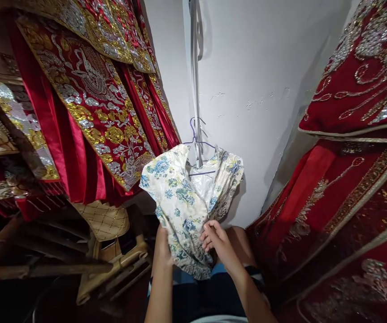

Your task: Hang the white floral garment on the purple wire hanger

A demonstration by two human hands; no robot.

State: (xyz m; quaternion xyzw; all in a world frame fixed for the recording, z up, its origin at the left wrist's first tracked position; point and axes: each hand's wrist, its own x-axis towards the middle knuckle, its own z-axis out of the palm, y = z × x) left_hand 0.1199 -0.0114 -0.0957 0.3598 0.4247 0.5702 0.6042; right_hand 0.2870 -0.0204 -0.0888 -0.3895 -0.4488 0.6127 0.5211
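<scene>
Far left, red embroidered cloth [102, 98] is hung. Left hand [164, 249] is set upright along the side edge of the floral top [180, 197]; it is blurred, fingers partly hidden, so openness and grip can't be told. Top is draped on a purple hanger [202, 173] by the metal pole [195, 80], lower part above the lap. Handling of the hung top is in hand, apparently at its front; firmer control would call for cloth secured between fingers. Right hand [218, 242] is angled inward, half curled at the front; any pinch can't be confirmed.
</scene>
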